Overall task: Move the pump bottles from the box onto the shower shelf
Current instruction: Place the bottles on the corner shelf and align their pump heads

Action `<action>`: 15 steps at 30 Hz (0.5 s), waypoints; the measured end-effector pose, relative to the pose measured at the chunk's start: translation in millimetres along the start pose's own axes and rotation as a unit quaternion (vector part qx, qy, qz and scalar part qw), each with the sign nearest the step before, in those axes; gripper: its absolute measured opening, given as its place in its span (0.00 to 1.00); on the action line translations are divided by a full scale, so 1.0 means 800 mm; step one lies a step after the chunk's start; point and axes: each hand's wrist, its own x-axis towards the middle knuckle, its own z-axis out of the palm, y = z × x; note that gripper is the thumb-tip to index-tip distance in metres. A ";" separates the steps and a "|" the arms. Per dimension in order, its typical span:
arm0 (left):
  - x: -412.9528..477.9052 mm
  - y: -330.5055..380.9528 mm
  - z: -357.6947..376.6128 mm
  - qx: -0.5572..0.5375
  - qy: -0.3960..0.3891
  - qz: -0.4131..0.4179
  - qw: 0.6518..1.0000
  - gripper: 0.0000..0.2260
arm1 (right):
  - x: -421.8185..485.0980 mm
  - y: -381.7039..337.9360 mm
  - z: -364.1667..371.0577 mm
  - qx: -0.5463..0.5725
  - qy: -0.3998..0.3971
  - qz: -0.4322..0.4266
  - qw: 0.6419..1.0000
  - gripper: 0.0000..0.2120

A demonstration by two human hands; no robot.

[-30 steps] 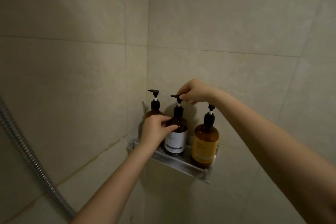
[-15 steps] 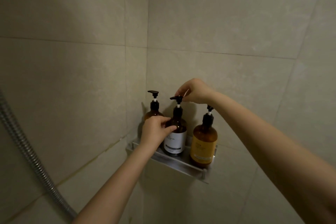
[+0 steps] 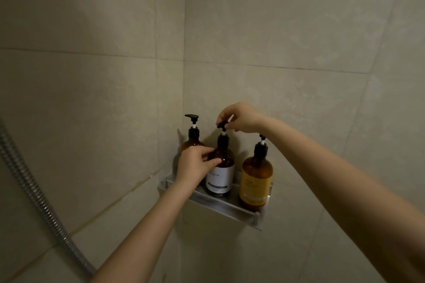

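Note:
Three amber pump bottles stand upright on a metal shower shelf fixed in the tiled corner. The left bottle is half hidden behind my left hand. The middle bottle has a white label. My left hand grips its shoulder, and my right hand pinches its black pump head from above. The right bottle has a yellow label and stands free; my right forearm passes over its pump. The box is out of view.
Beige tiled walls meet in a corner just behind the shelf. A ribbed metal shower hose hangs along the left wall, running down toward the lower left.
The right hand's fingers have shifted slightly on the middle bottle's pump head. The bottles and my left hand stay where they were.

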 end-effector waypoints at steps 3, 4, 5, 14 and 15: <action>0.000 -0.001 0.000 -0.007 -0.006 -0.003 1.000 0.21 | 0.000 0.002 -0.004 0.012 -0.009 0.002 1.000 0.12; 0.000 -0.002 0.001 -0.008 -0.006 -0.003 1.000 0.21 | 0.000 0.003 -0.005 0.028 -0.008 0.012 1.000 0.12; 0.000 -0.003 0.001 -0.010 -0.006 -0.004 1.000 0.21 | 0.002 0.004 -0.004 0.054 0.001 0.027 0.998 0.12; 0.002 -0.008 0.001 -0.031 -0.012 -0.016 0.999 0.21 | 0.019 0.001 0.013 0.132 0.033 0.151 0.979 0.14; 0.001 -0.008 0.001 -0.032 -0.011 -0.016 0.999 0.21 | 0.020 0.001 0.013 0.138 0.030 0.155 0.978 0.13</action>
